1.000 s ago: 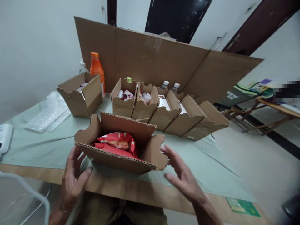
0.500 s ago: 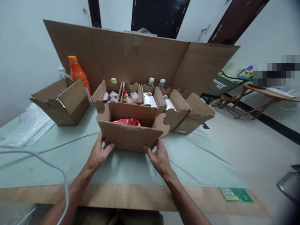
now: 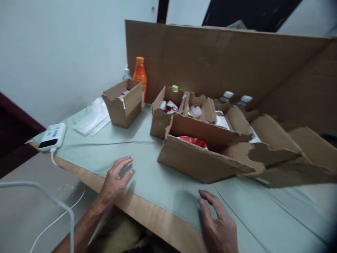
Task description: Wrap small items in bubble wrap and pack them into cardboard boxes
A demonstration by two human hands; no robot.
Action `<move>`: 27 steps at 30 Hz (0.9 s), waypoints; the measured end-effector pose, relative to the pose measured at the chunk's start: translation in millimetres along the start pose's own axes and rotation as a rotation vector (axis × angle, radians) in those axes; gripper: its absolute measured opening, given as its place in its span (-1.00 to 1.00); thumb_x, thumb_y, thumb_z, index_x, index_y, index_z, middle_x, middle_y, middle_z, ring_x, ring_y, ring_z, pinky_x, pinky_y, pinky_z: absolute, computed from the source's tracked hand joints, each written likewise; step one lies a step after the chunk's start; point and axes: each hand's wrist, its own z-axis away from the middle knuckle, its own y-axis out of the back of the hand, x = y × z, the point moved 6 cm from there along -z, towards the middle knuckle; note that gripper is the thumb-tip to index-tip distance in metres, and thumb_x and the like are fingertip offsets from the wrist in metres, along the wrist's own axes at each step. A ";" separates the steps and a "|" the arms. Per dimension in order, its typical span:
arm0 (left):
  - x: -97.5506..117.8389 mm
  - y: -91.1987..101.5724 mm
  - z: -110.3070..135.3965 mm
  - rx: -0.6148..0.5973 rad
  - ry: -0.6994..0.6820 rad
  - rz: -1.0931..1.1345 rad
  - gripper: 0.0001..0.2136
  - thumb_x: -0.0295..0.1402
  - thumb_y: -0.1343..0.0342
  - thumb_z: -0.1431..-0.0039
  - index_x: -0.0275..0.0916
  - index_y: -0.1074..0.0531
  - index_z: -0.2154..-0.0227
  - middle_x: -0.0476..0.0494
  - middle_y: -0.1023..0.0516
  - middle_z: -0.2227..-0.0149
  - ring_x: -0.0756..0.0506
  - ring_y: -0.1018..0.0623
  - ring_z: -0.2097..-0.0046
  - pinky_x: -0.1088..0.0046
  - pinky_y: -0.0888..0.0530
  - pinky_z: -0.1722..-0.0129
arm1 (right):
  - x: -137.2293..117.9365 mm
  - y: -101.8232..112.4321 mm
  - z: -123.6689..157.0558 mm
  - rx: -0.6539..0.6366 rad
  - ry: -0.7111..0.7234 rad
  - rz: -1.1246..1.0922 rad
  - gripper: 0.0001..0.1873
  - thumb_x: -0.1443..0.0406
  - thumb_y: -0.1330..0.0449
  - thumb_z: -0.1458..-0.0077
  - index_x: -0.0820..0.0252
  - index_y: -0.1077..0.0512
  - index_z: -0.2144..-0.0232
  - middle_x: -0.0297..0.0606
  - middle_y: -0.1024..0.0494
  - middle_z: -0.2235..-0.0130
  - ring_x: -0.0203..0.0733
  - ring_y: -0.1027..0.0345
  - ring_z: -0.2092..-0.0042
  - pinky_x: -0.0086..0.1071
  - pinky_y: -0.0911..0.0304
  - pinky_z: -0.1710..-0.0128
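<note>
My left hand [image 3: 117, 178] hovers over the cloth near the table's front edge, fingers apart, holding nothing. Lower right, my right hand [image 3: 217, 219] is also empty, with thumb and fingers apart. Between and beyond them stands an open cardboard box [image 3: 202, 164] with a red packet [image 3: 193, 141] inside; neither hand touches it. Behind it is a row of open cardboard boxes, one holding small packets [image 3: 171, 106], another a clear plastic bag [image 3: 195, 111]. A separate cardboard box [image 3: 123, 109] sits farther left with something pale in it.
An orange bottle [image 3: 140, 75] stands behind the left box, bubble wrap [image 3: 92, 117] beside it. A white power bank-like device [image 3: 53, 136] with a cable lies at the table's left corner. A tall cardboard panel [image 3: 189, 52] closes off the back. A grey cable [image 3: 39, 189] crosses the lower left.
Both hands have let go of the front box and drawn back toward me. My view has turned left, bringing the white device into sight. The box stays in front of the row.
</note>
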 end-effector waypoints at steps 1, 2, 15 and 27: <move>-0.8 4.9 -1.2 0.032 -0.020 0.007 -0.72 -0.26 -0.13 -0.24 -0.18 -0.59 0.06 -0.27 -0.62 -0.07 -0.23 -0.58 -0.15 0.11 -0.52 -0.16 | -16.7 -5.5 -6.4 -0.017 0.073 -0.037 -0.77 0.18 -0.16 -0.29 0.11 -0.58 0.13 -0.16 -0.70 0.16 0.00 -0.62 0.14 -0.15 -0.53 0.08; -2.0 8.9 -2.1 0.061 -0.039 0.013 -0.73 -0.29 -0.13 -0.24 -0.19 -0.59 0.06 -0.26 -0.63 -0.06 -0.22 -0.58 -0.14 0.12 -0.52 -0.17 | -36.1 -12.7 -13.8 -0.044 0.151 -0.081 -0.80 0.22 -0.17 -0.29 0.10 -0.58 0.14 -0.18 -0.70 0.18 -0.04 -0.62 0.17 -0.21 -0.54 0.12; -8.0 15.3 3.0 0.171 -0.135 0.142 -0.71 -0.56 -0.06 -0.17 -0.23 -0.53 0.09 -0.26 -0.65 0.04 -0.17 -0.63 -0.01 0.27 -0.60 -0.01 | -306.4 -222.9 -149.0 -0.565 0.828 -0.174 -0.67 0.41 -0.02 -0.36 0.12 -0.57 0.05 -0.15 -0.67 0.09 -0.09 -0.52 0.08 -0.25 -0.43 0.05; -15.0 15.6 1.8 0.194 -0.141 0.341 -0.61 -0.60 -0.07 -0.15 -0.15 -0.43 -0.02 -0.20 -0.61 0.05 -0.16 -0.55 -0.05 0.19 -0.52 -0.09 | -393.8 -398.1 -176.6 -0.699 1.125 0.242 -0.65 0.39 -0.02 -0.35 0.21 -0.51 -0.06 0.00 -0.43 -0.26 0.11 -0.31 -0.14 -0.05 -0.27 -0.08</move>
